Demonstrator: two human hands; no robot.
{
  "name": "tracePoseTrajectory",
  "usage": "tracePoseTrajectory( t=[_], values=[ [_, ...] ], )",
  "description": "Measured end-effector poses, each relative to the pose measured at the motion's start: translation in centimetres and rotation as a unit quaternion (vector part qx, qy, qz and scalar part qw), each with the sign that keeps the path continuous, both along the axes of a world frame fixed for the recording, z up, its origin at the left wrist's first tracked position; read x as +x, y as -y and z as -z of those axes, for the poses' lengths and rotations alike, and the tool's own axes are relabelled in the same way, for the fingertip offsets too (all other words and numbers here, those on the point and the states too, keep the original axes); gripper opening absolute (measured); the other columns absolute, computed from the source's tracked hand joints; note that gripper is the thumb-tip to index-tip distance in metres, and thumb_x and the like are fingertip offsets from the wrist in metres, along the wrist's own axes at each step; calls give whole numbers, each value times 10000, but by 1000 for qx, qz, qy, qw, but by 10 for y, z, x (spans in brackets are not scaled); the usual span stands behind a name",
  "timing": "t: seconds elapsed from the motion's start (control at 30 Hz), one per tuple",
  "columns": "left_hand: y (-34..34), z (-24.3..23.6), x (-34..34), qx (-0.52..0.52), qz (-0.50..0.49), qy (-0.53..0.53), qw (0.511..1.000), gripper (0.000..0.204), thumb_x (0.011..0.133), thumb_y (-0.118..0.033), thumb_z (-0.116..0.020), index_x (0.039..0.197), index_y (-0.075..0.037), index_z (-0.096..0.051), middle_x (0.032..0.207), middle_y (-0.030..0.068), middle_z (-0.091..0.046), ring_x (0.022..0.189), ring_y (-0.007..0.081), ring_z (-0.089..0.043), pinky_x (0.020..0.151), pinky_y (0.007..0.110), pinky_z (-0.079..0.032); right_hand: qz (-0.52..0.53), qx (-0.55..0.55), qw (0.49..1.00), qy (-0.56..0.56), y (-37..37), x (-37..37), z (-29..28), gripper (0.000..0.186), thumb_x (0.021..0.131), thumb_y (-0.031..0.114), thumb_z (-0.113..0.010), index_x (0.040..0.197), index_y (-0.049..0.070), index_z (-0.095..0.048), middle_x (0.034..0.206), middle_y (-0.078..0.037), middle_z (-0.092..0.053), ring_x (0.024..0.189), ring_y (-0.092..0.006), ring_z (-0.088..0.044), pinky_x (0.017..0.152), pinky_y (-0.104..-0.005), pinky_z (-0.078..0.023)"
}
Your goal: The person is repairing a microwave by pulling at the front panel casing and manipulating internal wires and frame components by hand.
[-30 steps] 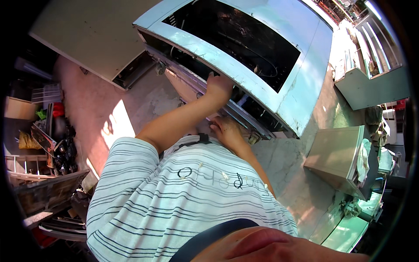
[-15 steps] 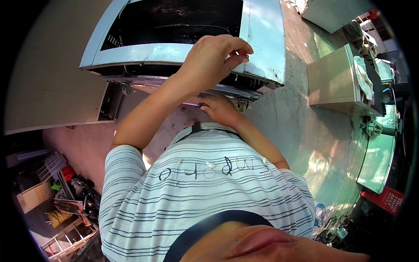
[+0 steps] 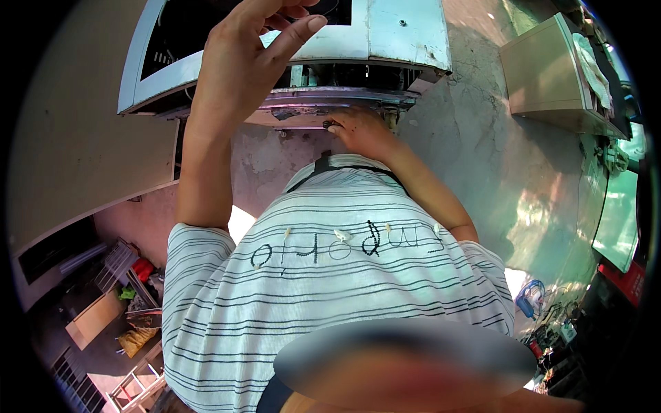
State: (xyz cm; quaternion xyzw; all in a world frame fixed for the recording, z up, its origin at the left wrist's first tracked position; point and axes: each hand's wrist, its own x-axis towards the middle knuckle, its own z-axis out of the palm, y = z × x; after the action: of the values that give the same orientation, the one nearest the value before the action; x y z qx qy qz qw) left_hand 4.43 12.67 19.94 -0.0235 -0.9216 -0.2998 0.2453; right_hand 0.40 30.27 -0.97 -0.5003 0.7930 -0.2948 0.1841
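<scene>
My left hand (image 3: 251, 58) is raised over the front of a white metal cabinet (image 3: 403, 41) with a dark rectangular opening in its top. Its thumb stands apart from loosely curled fingers, and I see nothing between them; some fingertips run off the upper edge. A small round metal piece, like a nut or bolt head (image 3: 403, 23), sits on the cabinet's top at the right. Lower down, by the cabinet's bottom front edge, my right hand (image 3: 363, 131) is closed around a small dark-handled tool (image 3: 330, 125). Most of that tool is hidden by the fingers.
A large beige panel (image 3: 89, 103) borders the left side. A pale cabinet (image 3: 547, 69) with cloth on it stands at the right on the concrete floor (image 3: 461, 138). Clutter and a ladder (image 3: 134, 375) lie lower left; blue cable (image 3: 530, 299) lies lower right.
My left hand has moved left and up, its pinch opened. The small metal piece it held appears to rest on the cabinet top. My right hand stays low, still holding the tool; the view has shifted.
</scene>
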Motion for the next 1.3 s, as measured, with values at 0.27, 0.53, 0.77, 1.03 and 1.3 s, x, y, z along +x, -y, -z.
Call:
tracePoseTrajectory(
  t=[0.27,0.53,0.77,1.03,1.3],
  values=[
    [47,67,70,94,-4,377,921,326,959,-261,-566,1198,-42,-599,1013,96,-668,918,161,-596,810,288,-467,11,-47,999,3,-6,5,1,273,886,256,-592,1095,84,-625,1018,-134,-658,975,-329,-602,843,-421,-478],
    [61,157,3,-54,-63,278,957,379,841,-234,-601,1146,-8,-589,1029,220,-646,951,325,-633,830,379,-479,14,-31,999,-19,-2,17,-1,263,877,249,-597,1069,70,-626,1020,-123,-658,975,-321,-601,859,-419,-465],
    [58,159,-27,-5,-89,458,885,451,807,-245,-598,1206,-36,-586,1062,206,-654,958,305,-638,830,375,-476,-13,-60,998,2,-4,27,7,244,873,231,-585,1044,62,-623,1021,-112,-658,998,-299,-602,888,-412,-450],
    [61,186,-44,-79,-153,484,858,511,760,-317,-696,1210,-91,-611,1072,183,-668,965,278,-642,825,355,-471,-30,-86,995,33,-16,16,11,222,873,227,-579,1022,69,-626,1018,-99,-660,990,-288,-610,889,-406,-450],
    [66,209,-45,-109,-279,459,836,697,836,-478,-597,1443,-228,-361,1473,100,-388,1327,287,-410,1050,405,-363,-80,-148,982,80,-27,0,20,217,850,181,-578,1018,60,-642,1006,-106,-665,971,-301,-615,873,-408,-467]
  ],
)
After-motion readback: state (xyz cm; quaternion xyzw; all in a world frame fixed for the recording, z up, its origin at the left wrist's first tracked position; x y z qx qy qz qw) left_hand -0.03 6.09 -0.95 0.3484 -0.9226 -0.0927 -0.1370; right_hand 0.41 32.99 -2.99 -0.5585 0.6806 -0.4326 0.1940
